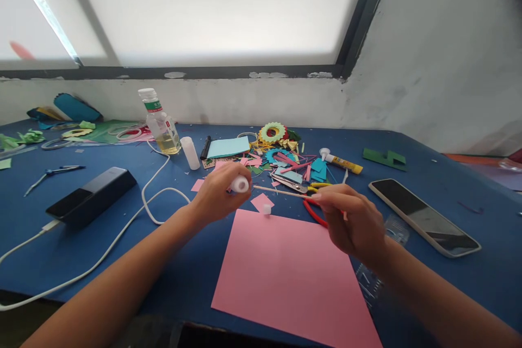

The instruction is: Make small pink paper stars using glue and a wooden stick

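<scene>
My left hand (220, 190) is closed around a small white plastic bottle (240, 184), tipped so its top end faces me. Between the fingertips of my right hand (354, 217) is a thin pale stick (281, 191), its far tip close to the bottle. Below them lies a large pink paper sheet (291, 277). On its far edge sits a small white cap (266, 209), beside a small pink paper square (261, 201). Scissors with red handles (314, 212) lie partly hidden behind my right hand.
Paper scraps (281, 157) pile up behind my hands, beside a yellow glue tube (346, 164). At right lies a phone (424, 216). To the left stand a glass bottle (163, 128), a white bottle (190, 153) and a power bank (92, 196) with a white cable (142, 196).
</scene>
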`<state>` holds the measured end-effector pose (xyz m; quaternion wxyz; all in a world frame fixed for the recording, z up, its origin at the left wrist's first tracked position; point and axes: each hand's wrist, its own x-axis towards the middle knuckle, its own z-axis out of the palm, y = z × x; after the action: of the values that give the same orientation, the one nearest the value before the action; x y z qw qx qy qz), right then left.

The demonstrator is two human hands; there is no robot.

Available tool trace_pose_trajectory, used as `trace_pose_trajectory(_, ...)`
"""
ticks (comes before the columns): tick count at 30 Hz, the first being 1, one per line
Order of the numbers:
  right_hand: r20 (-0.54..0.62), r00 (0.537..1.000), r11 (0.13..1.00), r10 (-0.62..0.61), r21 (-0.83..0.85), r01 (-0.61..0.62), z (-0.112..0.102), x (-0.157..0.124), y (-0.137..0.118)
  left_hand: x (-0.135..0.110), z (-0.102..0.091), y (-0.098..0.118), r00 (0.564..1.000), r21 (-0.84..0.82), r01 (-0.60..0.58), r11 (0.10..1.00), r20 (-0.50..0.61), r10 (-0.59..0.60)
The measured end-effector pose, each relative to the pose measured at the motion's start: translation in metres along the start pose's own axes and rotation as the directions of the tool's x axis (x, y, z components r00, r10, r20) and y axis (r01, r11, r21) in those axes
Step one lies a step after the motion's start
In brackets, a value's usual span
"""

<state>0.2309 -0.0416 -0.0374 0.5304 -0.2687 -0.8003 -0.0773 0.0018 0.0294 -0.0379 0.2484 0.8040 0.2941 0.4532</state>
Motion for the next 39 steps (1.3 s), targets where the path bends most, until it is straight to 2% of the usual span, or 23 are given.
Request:
trace_pose_trajectory(3,-0.097,0.976,0.981,0.193,0.043,-0.190,0.004,0.000,-0.004,0.003,0.003,0.009,0.972,-0.214,0.234,0.949,0.082,-0.221)
trace_pose_trajectory(7,-0.180,0.896,0.913,0.407,0.123,-0.390,0.006,0.005,-0.004,0.008,0.004,0.023,0.905,-0.449,0.426,0.785,0.221,-0.364)
trace_pose_trajectory(12,-0.207,0.822,0.845,0.531,0.212,-0.492,0.005,0.009,0.001,0.006,0.005,0.032,0.854,-0.607,0.515,0.605,0.301,-0.424)
trace_pose_trajectory(14,-0.216,0.804,0.828,0.555,0.240,-0.507,0.005,0.009,0.001,0.003,0.007,0.035,0.827,-0.699,0.543,0.465,0.348,-0.441)
trace_pose_trajectory(17,-0.223,0.800,0.824,0.556,0.269,-0.498,0.005,0.009,0.002,0.002,0.011,0.039,0.775,-0.805,0.555,0.208,0.409,-0.481)
trace_pose_trajectory(19,-0.221,0.801,0.823,0.556,0.280,-0.494,0.006,0.008,0.002,0.001,0.013,0.041,0.745,-0.816,0.562,0.131,0.431,-0.510)
trace_pose_trajectory(22,-0.217,0.810,0.830,0.545,0.277,-0.484,0.006,0.007,0.002,0.002,0.014,0.042,0.718,-0.811,0.577,0.098,0.447,-0.533)
trace_pose_trajectory(28,-0.207,0.838,0.857,0.505,0.233,-0.459,0.005,0.007,0.000,0.002,0.014,0.036,0.717,-0.810,0.576,0.111,0.435,-0.545)
trace_pose_trajectory(34,-0.211,0.829,0.851,0.517,0.231,-0.472,0.007,0.006,0.000,0.002,0.017,0.035,0.716,-0.816,0.570,0.097,0.436,-0.546)
trace_pose_trajectory(39,-0.206,0.821,0.834,0.533,0.292,-0.468,0.005,0.005,0.003,-0.001,0.017,0.034,0.704,-0.772,0.619,0.142,0.466,-0.535)
